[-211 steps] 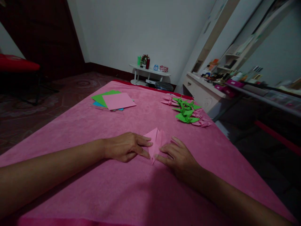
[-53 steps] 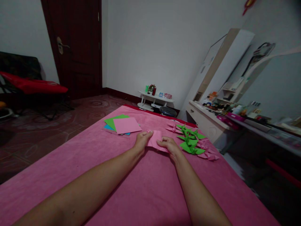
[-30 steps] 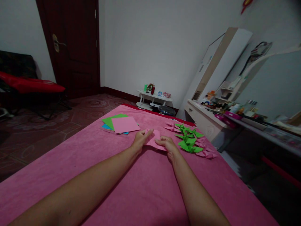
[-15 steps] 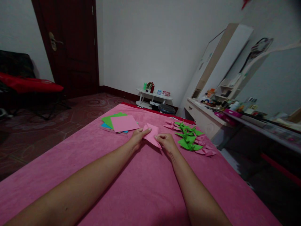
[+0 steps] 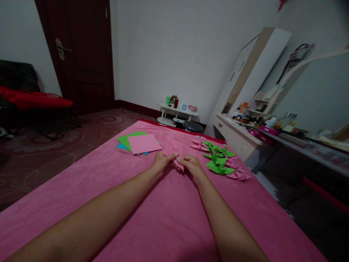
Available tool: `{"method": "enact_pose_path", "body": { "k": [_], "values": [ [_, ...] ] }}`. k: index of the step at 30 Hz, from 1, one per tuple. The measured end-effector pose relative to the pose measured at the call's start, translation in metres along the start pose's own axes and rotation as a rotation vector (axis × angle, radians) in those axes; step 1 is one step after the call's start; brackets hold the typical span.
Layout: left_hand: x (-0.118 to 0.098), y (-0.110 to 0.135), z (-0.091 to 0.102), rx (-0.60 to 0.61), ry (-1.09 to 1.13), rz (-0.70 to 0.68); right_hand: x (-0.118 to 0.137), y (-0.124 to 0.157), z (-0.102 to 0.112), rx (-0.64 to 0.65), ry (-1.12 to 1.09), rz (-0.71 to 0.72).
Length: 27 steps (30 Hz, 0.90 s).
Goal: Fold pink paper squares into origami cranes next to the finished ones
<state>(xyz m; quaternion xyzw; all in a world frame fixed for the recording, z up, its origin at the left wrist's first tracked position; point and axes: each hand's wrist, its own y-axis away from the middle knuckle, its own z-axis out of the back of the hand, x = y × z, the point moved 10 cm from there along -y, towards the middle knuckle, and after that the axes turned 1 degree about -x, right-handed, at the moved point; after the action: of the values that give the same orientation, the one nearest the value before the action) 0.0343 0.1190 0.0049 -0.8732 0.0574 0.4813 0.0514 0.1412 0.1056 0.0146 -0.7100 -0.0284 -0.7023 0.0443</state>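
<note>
A folded pink paper (image 5: 174, 150) stands tilted above the pink cloth (image 5: 114, 189), held at its lower point. My left hand (image 5: 161, 163) pinches it from the left with closed fingers. From the right, my right hand (image 5: 192, 166) pinches the same lower point, fingers curled. Both arms reach far forward over the cloth. Left of the hands lies a stack of flat coloured sheets (image 5: 139, 143), pink on top, green and blue beneath. To the right sits a cluster of folded green and pink paper figures (image 5: 220, 160).
A small white shelf (image 5: 178, 112) with bottles stands by the far wall. On the right a dresser (image 5: 237, 140) and a cluttered desk (image 5: 286, 133) run past the cloth's edge. A dark door (image 5: 81, 54) and a red chair (image 5: 29, 102) are at the left.
The hands reached forward from near me to the cloth's far part. Over the last second the pink paper was lifted from lying flat to standing tilted, both hands closing on its lower point.
</note>
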Motion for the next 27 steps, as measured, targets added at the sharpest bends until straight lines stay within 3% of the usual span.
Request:
{"method": "enact_pose_path", "body": {
  "k": [16,27],
  "values": [
    [0.011,-0.014,0.017,-0.084,0.070,0.053,-0.002,0.003,-0.009,0.086,-0.052,-0.014],
    [0.002,-0.004,0.001,0.021,0.080,-0.005,-0.006,0.001,-0.007,0.106,-0.034,-0.039]
  ]
}}
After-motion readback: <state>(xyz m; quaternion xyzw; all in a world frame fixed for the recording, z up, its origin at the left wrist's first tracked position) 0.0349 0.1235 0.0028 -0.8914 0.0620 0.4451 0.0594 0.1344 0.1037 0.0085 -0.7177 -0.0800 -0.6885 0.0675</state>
